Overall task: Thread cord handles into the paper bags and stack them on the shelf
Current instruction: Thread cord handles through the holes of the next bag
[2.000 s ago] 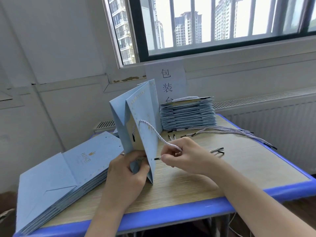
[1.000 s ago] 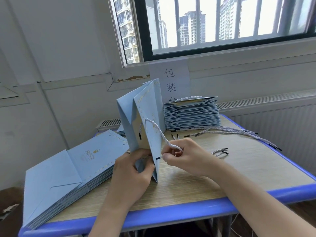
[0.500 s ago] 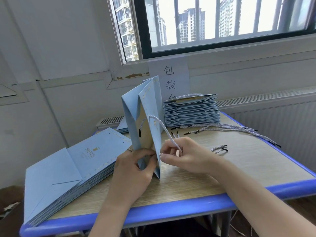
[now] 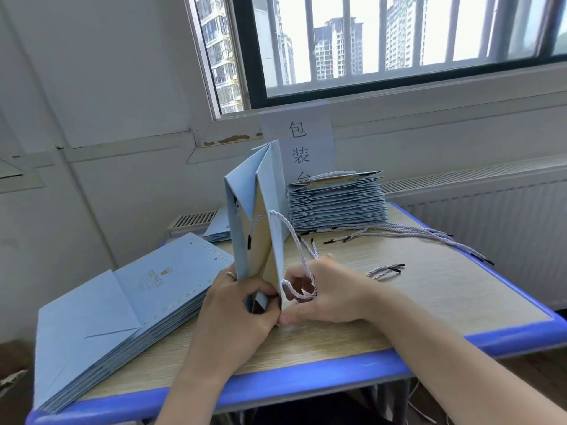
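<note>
A light blue paper bag (image 4: 245, 222) stands half folded on the table, its open top toward me. My left hand (image 4: 236, 311) grips the bag's near edge, thumb against its front panel. My right hand (image 4: 325, 292) pinches a white twisted cord (image 4: 302, 262) close against that same panel. The cord loops from a hole higher on the panel down into my fingers. Another cord end with a black tip hangs inside the bag.
A pile of flat blue bags (image 4: 116, 308) lies at the table's left. A stack of bags with handles (image 4: 337, 200) sits at the back. Loose cords (image 4: 408, 234) lie at the right, one short pair (image 4: 385, 270) nearer me. The table has a blue edge (image 4: 306, 381).
My right hand has carried the cord's black tip up to the bag's front panel, and the tip is now out of sight. The bag has turned more edge-on toward me.
</note>
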Demonstrator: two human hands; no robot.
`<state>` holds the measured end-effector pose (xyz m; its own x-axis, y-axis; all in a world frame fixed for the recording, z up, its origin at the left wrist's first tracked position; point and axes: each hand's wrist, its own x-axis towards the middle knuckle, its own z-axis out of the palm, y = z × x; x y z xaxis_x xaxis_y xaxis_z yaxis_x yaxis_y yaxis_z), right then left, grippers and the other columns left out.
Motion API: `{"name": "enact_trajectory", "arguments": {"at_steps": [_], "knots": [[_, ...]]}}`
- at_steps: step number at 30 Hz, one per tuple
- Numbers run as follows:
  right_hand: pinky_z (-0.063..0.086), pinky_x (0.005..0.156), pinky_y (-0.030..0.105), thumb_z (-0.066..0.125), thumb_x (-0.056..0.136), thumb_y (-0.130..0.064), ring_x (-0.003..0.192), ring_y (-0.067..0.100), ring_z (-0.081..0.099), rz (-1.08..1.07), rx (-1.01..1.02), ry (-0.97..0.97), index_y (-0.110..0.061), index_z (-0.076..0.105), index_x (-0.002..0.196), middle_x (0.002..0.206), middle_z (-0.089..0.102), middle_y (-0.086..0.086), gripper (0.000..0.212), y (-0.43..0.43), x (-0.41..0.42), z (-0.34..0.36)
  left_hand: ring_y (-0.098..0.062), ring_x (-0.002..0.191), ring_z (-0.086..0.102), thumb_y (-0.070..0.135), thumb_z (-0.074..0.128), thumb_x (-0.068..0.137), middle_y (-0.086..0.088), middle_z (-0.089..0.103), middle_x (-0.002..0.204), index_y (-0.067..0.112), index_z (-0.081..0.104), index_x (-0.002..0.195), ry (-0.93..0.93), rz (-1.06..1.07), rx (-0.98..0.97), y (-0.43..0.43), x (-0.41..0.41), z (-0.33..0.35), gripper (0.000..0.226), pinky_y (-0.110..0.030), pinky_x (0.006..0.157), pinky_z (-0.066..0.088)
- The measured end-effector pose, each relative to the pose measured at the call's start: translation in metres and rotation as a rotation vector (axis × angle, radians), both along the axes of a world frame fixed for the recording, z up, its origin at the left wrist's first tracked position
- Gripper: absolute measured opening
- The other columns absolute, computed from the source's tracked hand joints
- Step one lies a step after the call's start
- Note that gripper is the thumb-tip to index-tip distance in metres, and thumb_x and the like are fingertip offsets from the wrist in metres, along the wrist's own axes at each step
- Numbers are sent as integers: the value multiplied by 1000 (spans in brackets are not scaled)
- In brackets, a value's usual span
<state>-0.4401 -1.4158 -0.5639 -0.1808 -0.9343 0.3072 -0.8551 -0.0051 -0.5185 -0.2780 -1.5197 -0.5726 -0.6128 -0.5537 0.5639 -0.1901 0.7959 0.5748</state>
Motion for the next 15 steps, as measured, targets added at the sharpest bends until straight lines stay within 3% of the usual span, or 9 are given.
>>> {"name": "enact_trajectory", "arguments": {"at_steps": [4,8,10,12,15], "knots": [[28,82,26,82,71,-53,68,2,50,-12,-66,60,-28,56,77,63,53,-18,37,0,2,2,-8,81,59,28,78,70,9,57,87,44,73,83,11,-25,-3,-1,1,1,21,-13,67,40],[26,85,21,82,73,-50,69,-1,50,-30,-61,71,-23,60,84,65,53,-16,36,1,3,4,-6,77,60,29,71,77,7,63,80,39,72,82,52,-60,-56,0,1,2,10,-8,66,38],[26,85,24,80,74,-52,70,1,50,-38,-61,81,-21,62,86,67,53,-14,38,1,3,4,-6,77,60,27,65,79,6,65,79,35,73,81,68,-52,-64,0,1,2,12,-9,67,38],[27,82,27,77,71,-57,71,3,51,-41,-76,79,-22,61,85,67,54,-14,41,1,3,3,-5,75,59,18,72,81,5,63,78,34,75,77,71,-22,-58,0,-1,1,16,-7,64,37],[30,73,22,68,57,-71,71,3,51,-42,-109,-5,-28,60,82,67,55,-20,51,2,4,5,-2,76,58,9,80,72,12,58,79,40,73,72,58,-34,-61,2,-1,1,31,-7,63,38]]}}
